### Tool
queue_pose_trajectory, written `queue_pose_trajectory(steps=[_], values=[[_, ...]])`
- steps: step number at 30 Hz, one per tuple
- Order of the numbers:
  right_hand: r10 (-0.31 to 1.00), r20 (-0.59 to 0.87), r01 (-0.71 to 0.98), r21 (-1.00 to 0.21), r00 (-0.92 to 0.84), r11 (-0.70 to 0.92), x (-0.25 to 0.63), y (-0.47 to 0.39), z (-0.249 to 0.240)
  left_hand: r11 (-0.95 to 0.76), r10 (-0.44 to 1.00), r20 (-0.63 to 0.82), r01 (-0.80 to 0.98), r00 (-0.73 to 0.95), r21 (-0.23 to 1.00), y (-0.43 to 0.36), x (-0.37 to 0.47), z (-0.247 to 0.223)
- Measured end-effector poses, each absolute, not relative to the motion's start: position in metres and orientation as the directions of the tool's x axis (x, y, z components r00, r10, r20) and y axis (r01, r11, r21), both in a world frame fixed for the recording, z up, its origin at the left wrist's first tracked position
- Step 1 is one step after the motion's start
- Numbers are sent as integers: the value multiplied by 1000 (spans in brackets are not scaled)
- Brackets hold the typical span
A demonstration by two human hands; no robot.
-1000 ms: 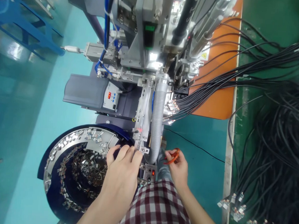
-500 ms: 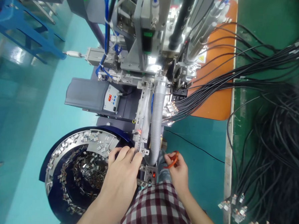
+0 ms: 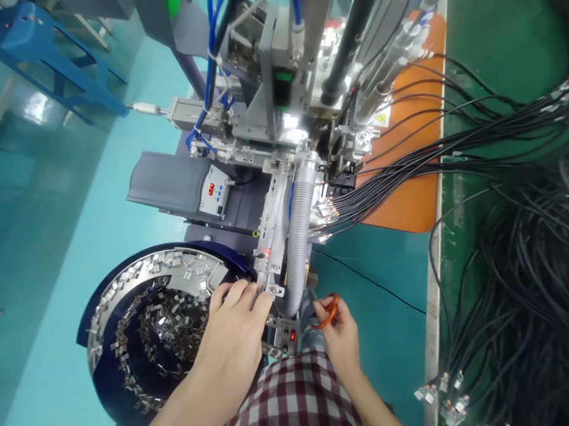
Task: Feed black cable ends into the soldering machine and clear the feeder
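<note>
My left hand is over the outlet of the vibratory bowl feeder, at the near end of the metal feed track. Its fingers are bent downward and close together, and their tips are hidden, so what they grip cannot be made out. Small metal connector shells lie in the bowl and along its spiral ledge. To the right of the track, above my lap, my right hand is closed around an orange-handled tool. Two curved handle loops show; the tool's working end cannot be seen.
A grey corrugated hose runs beside the track, with a control box below it. Black cables cross an orange board toward a large cable heap. A grey controller stands left; a blue stool is farther off.
The camera view has shifted slightly. My right hand has turned the orange-handled tool a little, its loops now closer to upright. My left hand stays at the bowl's outlet.
</note>
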State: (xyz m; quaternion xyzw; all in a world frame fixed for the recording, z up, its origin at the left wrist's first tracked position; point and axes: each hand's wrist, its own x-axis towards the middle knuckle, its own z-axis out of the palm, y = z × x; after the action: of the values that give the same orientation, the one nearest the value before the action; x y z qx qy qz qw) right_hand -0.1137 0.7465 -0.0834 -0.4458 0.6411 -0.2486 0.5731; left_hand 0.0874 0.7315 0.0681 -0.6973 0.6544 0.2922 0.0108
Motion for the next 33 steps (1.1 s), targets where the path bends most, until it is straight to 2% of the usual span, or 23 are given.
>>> queue_pose_trajectory(steps=[10, 18, 26, 31, 33], values=[[-876, -472, -331, -846, 98, 418, -117, 747, -68, -149, -901, -434, -927, -16, 344, 731, 86, 70], [-954, -264, -272, -937, 143, 219, -115, 736, -23, -108, -911, -412, -947, -27, 301, 729, 86, 69], [-966, -219, -244, -952, 136, 182, -109, 733, -12, -101, -905, -422, -936, -55, 338, 727, 91, 73], [-970, -205, -249, -954, 127, 169, -113, 735, -2, -15, -922, -365, -931, -129, 366, 730, 108, 82], [-973, -200, -253, -953, 113, 166, -114, 735, 4, -51, -960, -272, -919, -62, 391, 739, 119, 92]])
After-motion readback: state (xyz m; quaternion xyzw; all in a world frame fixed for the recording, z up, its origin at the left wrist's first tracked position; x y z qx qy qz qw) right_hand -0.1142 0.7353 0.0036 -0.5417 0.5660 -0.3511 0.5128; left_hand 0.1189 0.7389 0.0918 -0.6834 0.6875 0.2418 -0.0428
